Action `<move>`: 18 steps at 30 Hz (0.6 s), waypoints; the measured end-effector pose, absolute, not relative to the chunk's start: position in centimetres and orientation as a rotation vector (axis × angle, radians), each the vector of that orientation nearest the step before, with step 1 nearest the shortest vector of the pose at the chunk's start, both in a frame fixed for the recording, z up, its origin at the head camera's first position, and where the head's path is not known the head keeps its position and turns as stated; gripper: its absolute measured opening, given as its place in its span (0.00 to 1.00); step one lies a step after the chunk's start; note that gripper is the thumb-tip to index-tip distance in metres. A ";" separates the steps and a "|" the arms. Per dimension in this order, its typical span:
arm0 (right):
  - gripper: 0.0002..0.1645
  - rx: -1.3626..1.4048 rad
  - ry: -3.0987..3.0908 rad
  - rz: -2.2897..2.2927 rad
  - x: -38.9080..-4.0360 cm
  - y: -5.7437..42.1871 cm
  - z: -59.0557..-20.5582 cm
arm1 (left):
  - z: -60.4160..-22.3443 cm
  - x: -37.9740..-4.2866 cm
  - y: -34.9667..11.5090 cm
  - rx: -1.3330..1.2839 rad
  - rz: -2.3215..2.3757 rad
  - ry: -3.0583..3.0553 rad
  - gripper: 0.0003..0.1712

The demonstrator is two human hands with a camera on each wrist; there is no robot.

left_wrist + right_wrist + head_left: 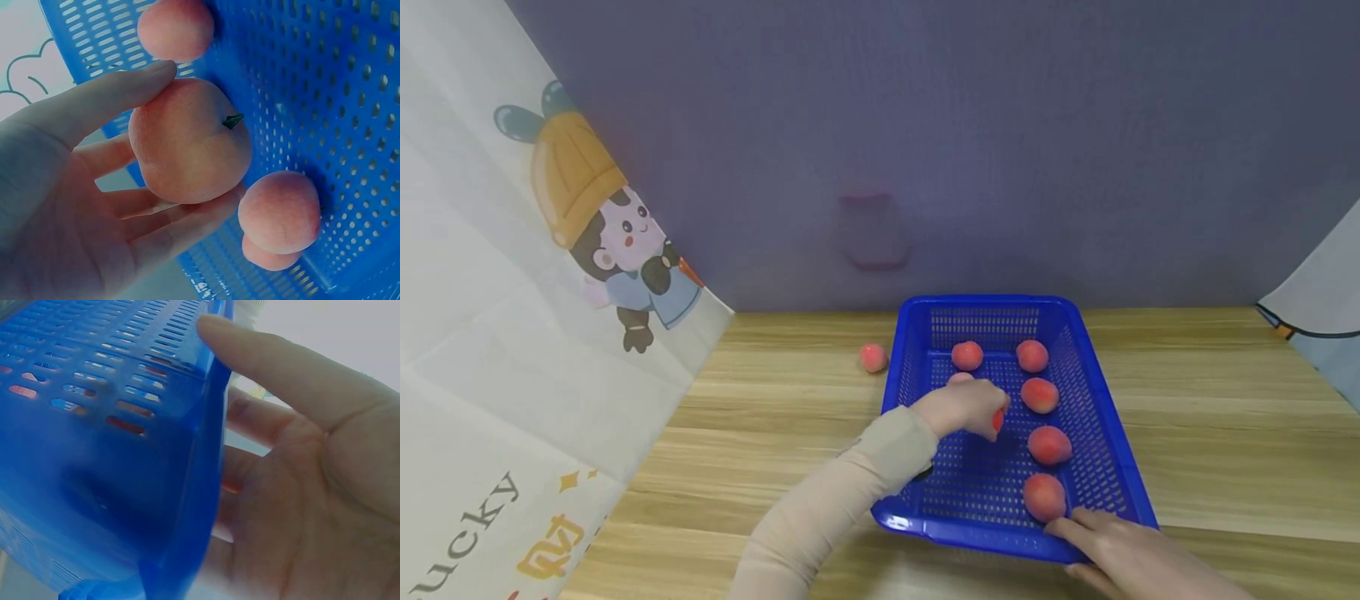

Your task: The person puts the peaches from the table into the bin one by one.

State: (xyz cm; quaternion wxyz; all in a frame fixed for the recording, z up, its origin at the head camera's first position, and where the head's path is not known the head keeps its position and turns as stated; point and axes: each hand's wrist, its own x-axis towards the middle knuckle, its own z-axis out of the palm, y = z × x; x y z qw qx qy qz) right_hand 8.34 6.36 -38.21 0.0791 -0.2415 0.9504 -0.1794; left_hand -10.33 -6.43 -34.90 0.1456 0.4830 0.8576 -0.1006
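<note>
Inside the blue plastic basket (992, 533), my left hand (966, 407) grips a peach (190, 144) between thumb and fingers. The peach is pinkish red with a short green stem; in the head view the hand covers most of it. Several peaches form a column along the basket's right side, the closest one (1044, 497) near the front wall. At the back left lies another peach (967, 356), and one more (960, 378) is partly hidden behind my left hand. My right hand (1120, 546) holds the basket's rim (209, 444) at the near right corner, thumb and fingers on opposite sides.
A single peach (873, 357) lies on the wood-grain table (760, 417), just left of the basket. A grey-blue panel (1000, 150) rises behind the table. A white printed sheet (490, 317) borders the left side, and a black cable (1318, 334) runs at the right.
</note>
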 end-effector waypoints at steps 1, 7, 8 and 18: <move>0.18 -0.729 2.848 -0.535 8.4 6.4 -38.2 | -35.0 -10.3 -6.4 1.384 -0.278 2.462 0.21; 0.19 -0.707 2.839 -0.535 8.4 6.3 -38.2 | -35.5 -10.7 -6.3 1.348 -0.236 2.438 0.18; 0.19 -0.696 2.831 -0.538 8.3 6.3 -38.2 | -35.6 -10.7 -6.3 1.343 -0.233 2.434 0.17; 0.18 -0.728 2.856 -0.520 8.4 6.3 -38.1 | -36.1 -10.7 -6.1 1.317 -0.253 2.387 0.21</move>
